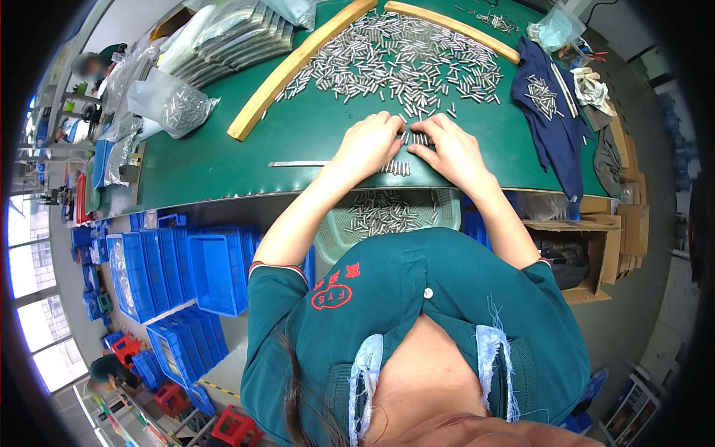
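My left hand (374,143) and my right hand (452,152) meet at the near part of the green table (201,167), fingers curled in. Between them is a short row of small silver metal pins (421,139), which the thumb and fingers of my right hand close around. My left fingers press at the row's left end, partly hiding it. Just nearer, another row of pins (396,169) lies side by side close to the table edge, partly behind my left wrist. A large loose heap of the same pins (406,59) spreads beyond my hands.
Two wooden bars (298,68) (454,31) border the heap. A flat metal strip (296,163) lies left of my left wrist. Below the table edge, a pale green basket (449,211) holds pins. A dark blue cloth (551,138) with pins is at right; bagged pins (177,108) are left.
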A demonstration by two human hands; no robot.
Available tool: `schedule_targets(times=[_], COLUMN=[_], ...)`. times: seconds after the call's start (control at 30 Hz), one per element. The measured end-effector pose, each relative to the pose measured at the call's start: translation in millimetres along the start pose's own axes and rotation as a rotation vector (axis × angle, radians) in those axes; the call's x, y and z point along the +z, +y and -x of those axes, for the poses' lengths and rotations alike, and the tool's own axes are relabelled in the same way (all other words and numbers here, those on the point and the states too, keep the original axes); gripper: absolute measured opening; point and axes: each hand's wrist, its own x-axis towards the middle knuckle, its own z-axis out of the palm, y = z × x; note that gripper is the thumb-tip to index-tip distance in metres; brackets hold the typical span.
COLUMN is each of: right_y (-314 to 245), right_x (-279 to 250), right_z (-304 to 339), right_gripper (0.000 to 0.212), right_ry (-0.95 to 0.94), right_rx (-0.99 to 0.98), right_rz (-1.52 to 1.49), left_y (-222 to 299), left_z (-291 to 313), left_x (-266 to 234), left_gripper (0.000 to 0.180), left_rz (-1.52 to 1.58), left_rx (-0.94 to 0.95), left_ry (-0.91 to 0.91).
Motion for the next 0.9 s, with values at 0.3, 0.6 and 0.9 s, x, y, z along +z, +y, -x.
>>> schedule_targets(times=[0.3, 0.6, 0.9], right_y=[1.3, 6.0, 8.7], right_x=[2.3, -20.4, -26.5], right_z=[-0.7, 5.6, 14.3], right_gripper=[0.028, 0.031, 0.025], right_ry=[-0.031, -0.060, -0.063], right_rx=[-0.010, 0.194, 0.232], right_rz=[0.055, -0.013, 0.023], left_y=[-10.2, -6.7, 5.7], left_z=[-1.8, 4.7, 6.9], left_x=[5.5, 0.1, -0.2], left_gripper=[0.014, 0.011, 0.011], left_rz=[0.013, -0.053, -0.016], left_rx=[0.043, 0.040, 0.080], left_ry=[0.027, 0.099, 0.072])
